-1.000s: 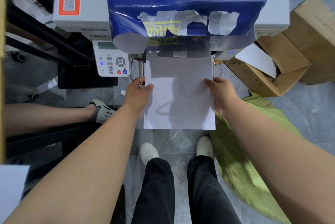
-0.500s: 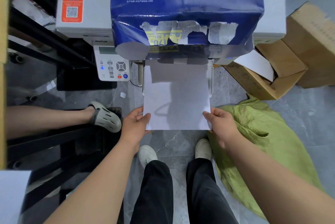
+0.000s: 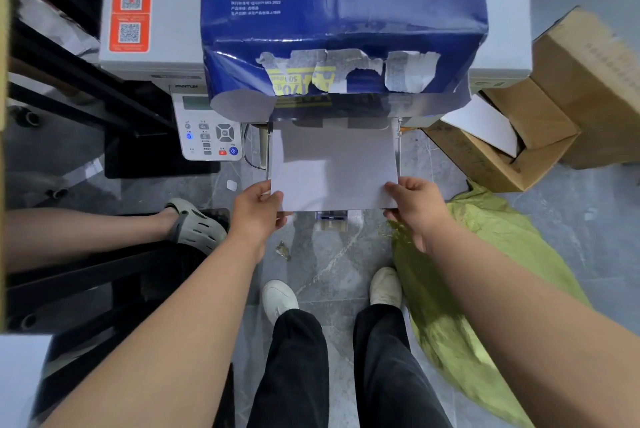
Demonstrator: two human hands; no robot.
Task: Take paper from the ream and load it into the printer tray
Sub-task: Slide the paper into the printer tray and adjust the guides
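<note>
One paper stack (image 3: 332, 168), pinched at near corners by left hand (image 3: 258, 211) and right hand (image 3: 417, 208); one blue ream (image 3: 343, 22) atop one printer (image 3: 152, 12); two cardboard boxes (image 3: 512, 150); grey marble floor (image 3: 329, 254).

Smooth, matt white paper sheets (image 3: 332, 168). A blue ream wrapper (image 3: 343, 22) of glossy, creased paper, its front edge torn ragged to a white underlayer. A printer (image 3: 152, 12) of matt pale grey plastic, with a control panel (image 3: 207, 130) of smooth plastic. Rough brown cardboard boxes (image 3: 540, 123). Crumpled yellow-green cloth (image 3: 491, 254). A polished grey floor (image 3: 332, 254) veined like marble.
</note>
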